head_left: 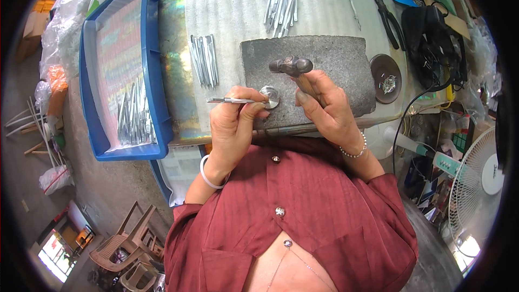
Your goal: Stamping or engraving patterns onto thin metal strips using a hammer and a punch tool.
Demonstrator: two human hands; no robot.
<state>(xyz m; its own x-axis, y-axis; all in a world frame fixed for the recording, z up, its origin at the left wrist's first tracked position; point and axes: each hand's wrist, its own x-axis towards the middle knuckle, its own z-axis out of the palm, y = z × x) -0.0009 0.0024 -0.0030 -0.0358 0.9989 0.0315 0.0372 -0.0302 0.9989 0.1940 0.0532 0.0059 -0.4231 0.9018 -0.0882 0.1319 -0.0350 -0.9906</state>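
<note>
My left hand (231, 121) pinches a slim silver metal piece (238, 100) lying crosswise, its right end at a small round shiny metal block (270, 96). The block rests on a rough grey stone slab (308, 48). In my right hand (327, 105) is a hammer (292, 66), gripped by its wooden handle close to the head. The dark head is raised above the slab, right of the block and apart from it. A bundle of slim silver pieces (203, 60) lies to the left of the slab, and a looser pile of them (281, 8) sits beyond it.
A blue tray (153, 75) with more silver pieces (135, 113) stands at the left. Right of the slab is a brown dish (377, 70) of tiny metal pins. Pliers (388, 20), a black bag-like item (432, 43) and a white fan (478, 178) are farther right.
</note>
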